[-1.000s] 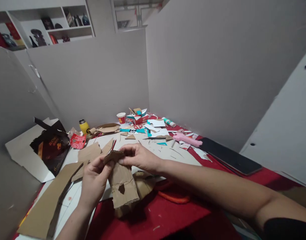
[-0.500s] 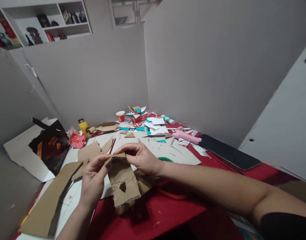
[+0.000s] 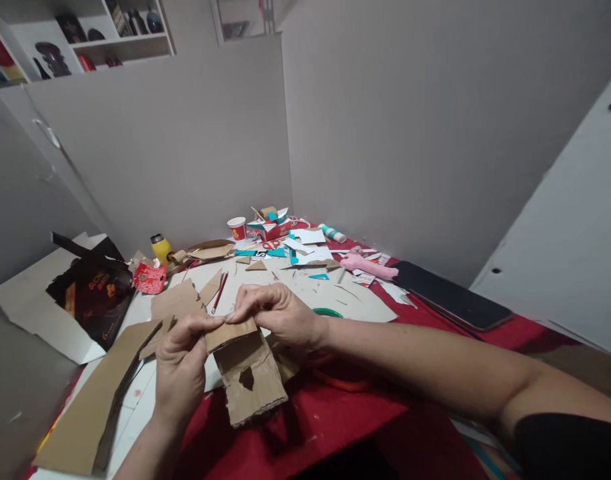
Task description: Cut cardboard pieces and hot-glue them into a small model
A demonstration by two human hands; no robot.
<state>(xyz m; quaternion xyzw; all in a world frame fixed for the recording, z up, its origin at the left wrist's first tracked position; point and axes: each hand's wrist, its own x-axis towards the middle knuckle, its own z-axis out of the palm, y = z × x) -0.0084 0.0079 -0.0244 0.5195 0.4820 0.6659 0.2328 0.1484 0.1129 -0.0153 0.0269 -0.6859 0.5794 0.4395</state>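
Both my hands hold one brown corrugated cardboard piece [image 3: 250,377] above the red table [image 3: 345,427]. My left hand [image 3: 181,363] pinches its top left corner. My right hand [image 3: 275,315] pinches the top edge, where a flap is folded over. A small dark hole shows in the middle of the piece, and its lower edge hangs near the red surface.
A long cardboard strip [image 3: 92,407] lies at the left. A dark printed box [image 3: 92,293] sits beyond it. Paper scraps, a red pencil [image 3: 218,292], a paper cup [image 3: 236,228], a yellow bottle [image 3: 161,248], a pink tool [image 3: 370,265] and a dark phone [image 3: 450,295] cover the far table.
The top flap of the cardboard piece has been folded down flatter between my hands. The view has tilted, so everything sits slightly lower and nearer.
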